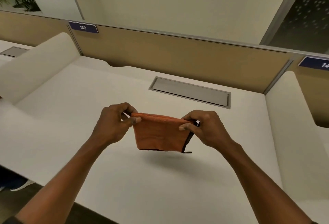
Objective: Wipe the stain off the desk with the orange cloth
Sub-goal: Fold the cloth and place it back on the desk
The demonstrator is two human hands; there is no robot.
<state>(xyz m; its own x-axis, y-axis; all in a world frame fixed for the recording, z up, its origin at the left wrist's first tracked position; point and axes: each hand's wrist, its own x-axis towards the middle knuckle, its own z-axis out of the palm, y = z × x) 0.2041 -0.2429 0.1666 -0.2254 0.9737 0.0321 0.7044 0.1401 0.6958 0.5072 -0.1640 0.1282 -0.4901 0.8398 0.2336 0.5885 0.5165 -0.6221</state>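
So nearest to me it's just my two forearms coming up from the bottom of the view, and past them my left hand (pixel 114 124) and right hand (pixel 203 127) each pinching a top corner of the orange cloth (pixel 160 134). Both hands are closed on it, thumb in front and fingers curled behind, and the cloth hangs between them, folded over, clear of the counter (pixel 89 99) with its shadow lying underneath. There's a dark trim down the right edge with a little tag or loop sticking out at the bottom corner.

Handling-wise I'd call this thing basically weightless and totally floppy: looks like microfibre, sags where I'm not holding it, nothing fragile about it. Corner pinches are fine for shaking it out, but for scrubbing I reckon I'd want it bunched or folded flat under one palm so the pressure goes into the surface instead of the cloth just skating around.

Honestly I can't spot the stain anywhere on the white top from here.

Further back there's a grey cable flap (pixel 190 92) set into the counter, then the tan divider panel (pixel 178 54) with a blue number plate (pixel 83 27) reading 139.
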